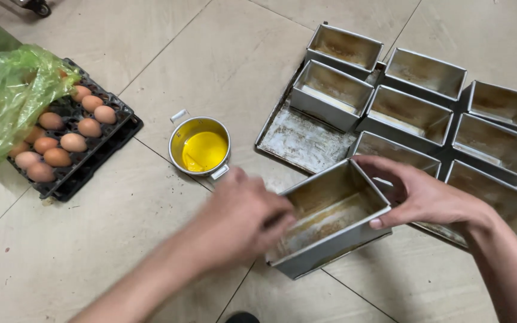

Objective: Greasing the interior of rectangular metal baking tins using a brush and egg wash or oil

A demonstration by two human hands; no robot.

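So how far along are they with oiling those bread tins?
Hard to say what is done: the other tins on the tray look similarly stained. In hand: the right hand holds one tin, tilted, with the left hand inside. The oil pot holds little.

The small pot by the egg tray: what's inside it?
The pot holds a yellow liquid, pooled toward one side, with yellow-coated wall bare above it. What lies beneath the liquid cannot be seen.
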